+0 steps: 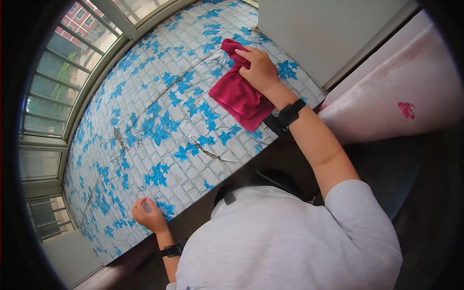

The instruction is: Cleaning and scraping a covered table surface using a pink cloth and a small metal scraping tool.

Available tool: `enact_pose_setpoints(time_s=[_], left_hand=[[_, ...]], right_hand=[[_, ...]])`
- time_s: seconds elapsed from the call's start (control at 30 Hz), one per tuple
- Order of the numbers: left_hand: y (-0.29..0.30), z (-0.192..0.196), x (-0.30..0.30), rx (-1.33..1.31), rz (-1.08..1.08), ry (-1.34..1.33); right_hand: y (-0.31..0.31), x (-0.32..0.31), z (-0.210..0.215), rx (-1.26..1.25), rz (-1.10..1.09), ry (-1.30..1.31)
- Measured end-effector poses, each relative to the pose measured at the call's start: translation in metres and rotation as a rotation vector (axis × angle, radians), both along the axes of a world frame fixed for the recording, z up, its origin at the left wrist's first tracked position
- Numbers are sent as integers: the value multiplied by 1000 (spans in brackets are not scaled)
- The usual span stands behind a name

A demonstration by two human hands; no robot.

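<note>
Right now my right hand [260, 68], in the upper middle of the frame, has its fingers curled down over a dark red cloth [239, 92], gripping its top end and pressing it flat against the windowsill [159, 145]; the rest of the cloth trails down and to the left from under my palm. My left hand [149, 214], low at the left of the frame, rests on the near edge of the sill with its fingers bent loosely and nothing in them that I can make out. Each wrist wears a black band. The sill is covered in a sheet printed with pale bricks and blue leaves, and it runs from the cloth across to the lower left. Several cracks and wrinkles cross that sheet near the middle. I cannot tell from its look which part has been wiped and which has not; my guess is that the cloth is at the far right end, beside the white wall [328, 34], with the long stretch toward the window bars [53, 82] left to cover. A pale pink curtain [396, 96] hangs at the right.
</note>
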State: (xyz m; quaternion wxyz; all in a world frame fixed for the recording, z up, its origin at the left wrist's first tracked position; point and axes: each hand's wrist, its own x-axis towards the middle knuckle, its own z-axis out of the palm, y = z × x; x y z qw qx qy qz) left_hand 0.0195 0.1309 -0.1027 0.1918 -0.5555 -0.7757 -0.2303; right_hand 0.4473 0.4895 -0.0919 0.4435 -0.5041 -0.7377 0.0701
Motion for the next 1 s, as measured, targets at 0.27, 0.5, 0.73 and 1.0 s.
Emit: enact_pose_setpoints(time_s=[0.27,0.5,0.73,1.0], left_hand=[[12,7,9,51,4,-60],[10,11,9,18,0,-91],[15,19,14,-15,9,-104],[8,5,13,8,38,-106]], right_hand=[[-81,46,-8,-341,-461,-292],[2,-27,0,-455,-336,-529],[90,-169,-13,-137,40,-385],[63,-249,25,-281,661,76]])
